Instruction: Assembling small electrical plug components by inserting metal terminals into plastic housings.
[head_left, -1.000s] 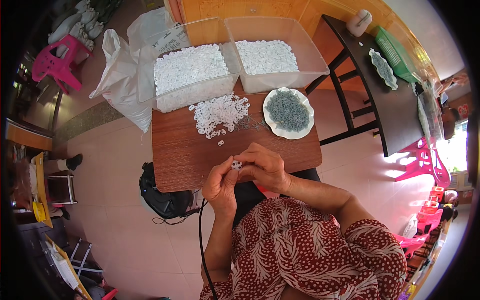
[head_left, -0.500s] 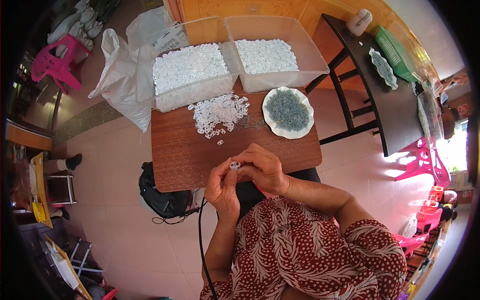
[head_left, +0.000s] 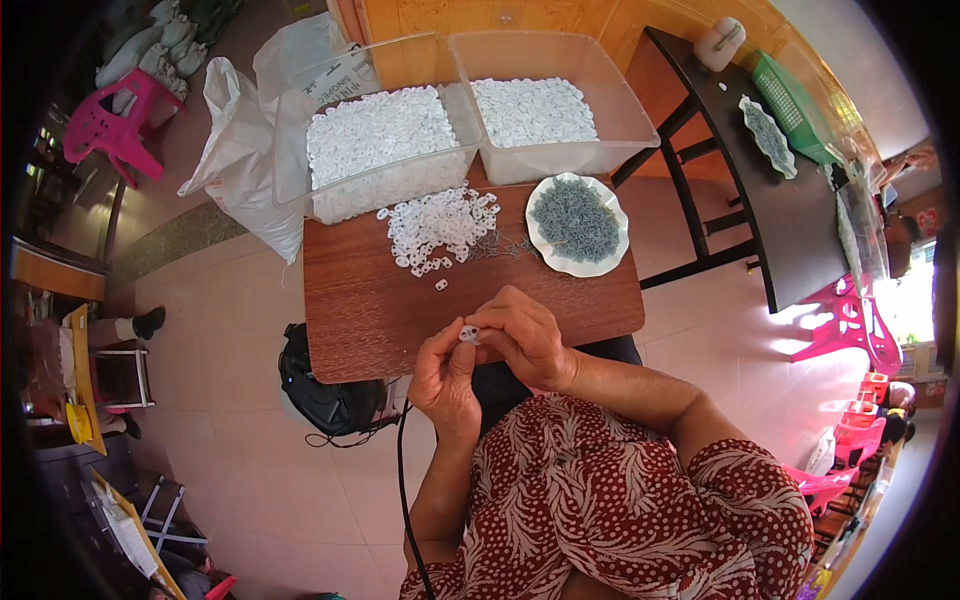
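Just over the near edge of a brown wooden table [head_left: 350,330], my left hand [head_left: 447,388] pinches a small white plastic piece [head_left: 469,333] with two dark holes. My right hand [head_left: 532,340] is closed on the same piece from the right, thumb and forefinger against it. Whether a thin grey pin is between the right fingers is hidden. One loose white piece [head_left: 441,285] lies in front of the hands, and beyond it spreads a pile of similar pieces [head_left: 440,228]. A scalloped white plate [head_left: 584,270] at the right holds many thin grey metal pins [head_left: 573,220].
Two clear plastic tubs, the left one [head_left: 395,188] and the right one [head_left: 565,164], stand at the back, filled with white pieces. Some grey pins [head_left: 497,244] lie beside the plate. A black cable [head_left: 401,480] hangs by my left forearm. A dark table [head_left: 790,225] stands at right.
The white piece has tilted slightly between my fingertips. Both hands have otherwise stayed in place, and the pile and plate look the same.
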